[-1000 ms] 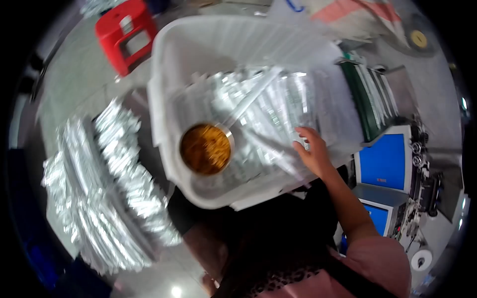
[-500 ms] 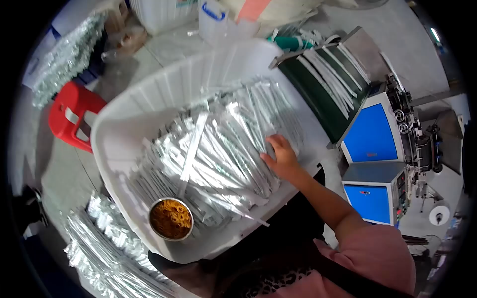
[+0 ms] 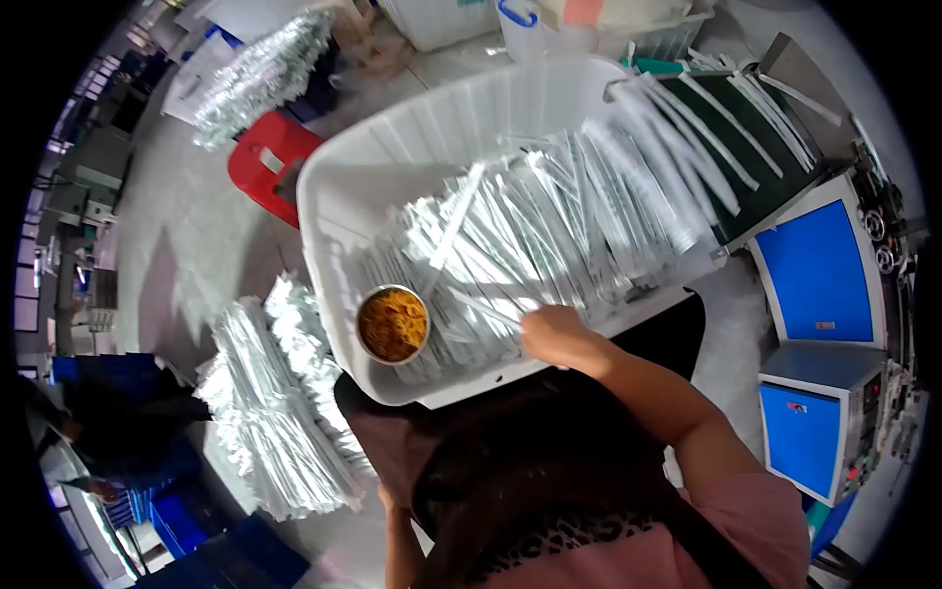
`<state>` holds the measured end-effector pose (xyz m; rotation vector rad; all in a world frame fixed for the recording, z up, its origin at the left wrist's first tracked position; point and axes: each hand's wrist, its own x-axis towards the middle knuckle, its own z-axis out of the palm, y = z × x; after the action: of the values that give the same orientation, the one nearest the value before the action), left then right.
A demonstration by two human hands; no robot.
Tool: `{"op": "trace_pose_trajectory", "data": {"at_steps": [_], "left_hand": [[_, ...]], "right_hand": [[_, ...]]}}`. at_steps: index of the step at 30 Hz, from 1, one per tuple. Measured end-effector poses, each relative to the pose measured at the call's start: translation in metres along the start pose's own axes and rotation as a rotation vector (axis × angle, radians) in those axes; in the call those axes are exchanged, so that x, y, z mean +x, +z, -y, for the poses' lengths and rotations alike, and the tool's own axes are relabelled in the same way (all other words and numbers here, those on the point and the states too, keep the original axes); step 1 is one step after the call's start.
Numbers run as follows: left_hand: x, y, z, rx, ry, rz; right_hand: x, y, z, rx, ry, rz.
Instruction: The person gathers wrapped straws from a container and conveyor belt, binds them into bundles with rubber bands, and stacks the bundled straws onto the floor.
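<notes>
My right hand (image 3: 557,336) is closed at the near side of a white plastic tub (image 3: 392,147), its fingers round the end of a thin silver strip (image 3: 486,312). Many flat silver packets (image 3: 535,226) lie side by side and partly crossed in the tub. A round metal bowl (image 3: 393,325) of small orange-brown rings sits at the tub's left end. My left hand (image 3: 387,499) is low beside my dark apron, mostly hidden; its fingers cannot be made out. Near it, bundles of silver packets (image 3: 280,422) lie to the left.
A green conveyor (image 3: 751,201) carrying white strips meets the tub's right end, beside a machine with blue panels (image 3: 819,275). A red stool (image 3: 270,162) stands at upper left. More silver packets (image 3: 265,79) are piled behind it. A co-worker in dark clothing is at far left.
The view has turned and shifted. My right hand has moved from over the packets to the tub's near side, and its fingers have closed. More strips now overhang the tub from the conveyor.
</notes>
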<state>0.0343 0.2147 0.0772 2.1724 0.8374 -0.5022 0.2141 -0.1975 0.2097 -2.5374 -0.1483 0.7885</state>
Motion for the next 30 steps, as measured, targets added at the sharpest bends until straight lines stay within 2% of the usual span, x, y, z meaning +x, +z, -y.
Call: {"op": "trace_pose_trajectory", "data": {"at_steps": [2,4,5,6,7,8,9,10,11,12,14,16,18,20,21,22,23,24,26,28,29,30], "left_hand": [[-0.023,-0.028,-0.054,0.110,0.237,-0.359],[-0.046,-0.042,-0.134,-0.061,0.460,-0.578],[-0.042,-0.036,-0.170,-0.110,0.550,-0.533],[-0.032,-0.027,-0.204,-0.158,0.634,-0.489],[-0.002,-0.007,-0.228,-0.178,0.848,-0.413],[-0.017,0.009,-0.291,-0.157,0.806,-0.225],[0.016,0.036,-0.318,-0.037,1.036,-0.180],[0.035,0.060,-0.344,0.087,0.978,-0.057],[0.074,0.096,-0.354,0.143,1.138,-0.119],[0.103,0.124,-0.358,0.229,1.158,-0.160],[0.121,0.149,-0.370,0.378,1.041,-0.115],[0.116,0.153,-0.385,0.385,0.805,-0.137],[0.128,0.157,-0.380,0.433,0.907,-0.220],[0.132,0.153,-0.381,0.362,0.912,-0.181],[0.124,0.149,-0.388,0.309,0.851,-0.188],[0.116,0.144,-0.397,0.255,0.791,-0.198],[0.115,0.143,-0.399,0.124,0.941,-0.283],[0.109,0.136,-0.401,0.059,0.988,-0.288],[0.081,0.125,-0.408,-0.288,0.797,-0.065],[0.059,0.113,-0.402,-0.471,0.788,0.085],[0.050,0.110,-0.395,-0.530,0.733,0.084],[0.021,0.104,-0.402,-0.670,0.659,0.119]], "right_hand": [[-0.044,-0.025,-0.011,0.000,-0.061,-0.071],[-0.078,-0.033,-0.019,0.043,-0.059,-0.284],[-0.083,-0.029,-0.022,0.035,-0.061,-0.289],[-0.084,-0.023,-0.027,0.165,-0.036,-0.421],[-0.083,-0.018,-0.032,0.299,-0.008,-0.554],[-0.079,-0.014,-0.033,0.299,0.002,-0.566],[-0.071,-0.012,-0.031,0.433,0.008,-0.606],[-0.062,-0.011,-0.031,0.565,0.018,-0.659],[-0.054,-0.006,-0.033,0.513,0.055,-0.782],[-0.048,-0.004,-0.044,0.521,0.039,-0.810],[-0.036,-0.008,-0.063,0.446,0.160,-0.849],[-0.025,-0.012,-0.088,0.390,0.186,-0.892],[-0.016,-0.016,-0.107,0.351,0.210,-0.916],[-0.007,-0.023,-0.120,0.277,0.359,-0.646],[-0.003,-0.025,-0.125,0.280,0.368,-0.642],[0.002,-0.028,-0.130,0.086,0.242,-0.803],[0.009,-0.033,-0.135,-0.114,0.111,-0.956],[0.022,-0.044,-0.145,-0.112,0.169,-0.922],[0.046,-0.060,-0.173,-0.107,0.239,-0.881],[0.070,-0.074,-0.201,-0.097,0.693,-0.619],[0.078,-0.083,-0.215,-0.094,0.693,-0.628],[0.082,-0.089,-0.231,0.041,0.731,-0.504]]}}
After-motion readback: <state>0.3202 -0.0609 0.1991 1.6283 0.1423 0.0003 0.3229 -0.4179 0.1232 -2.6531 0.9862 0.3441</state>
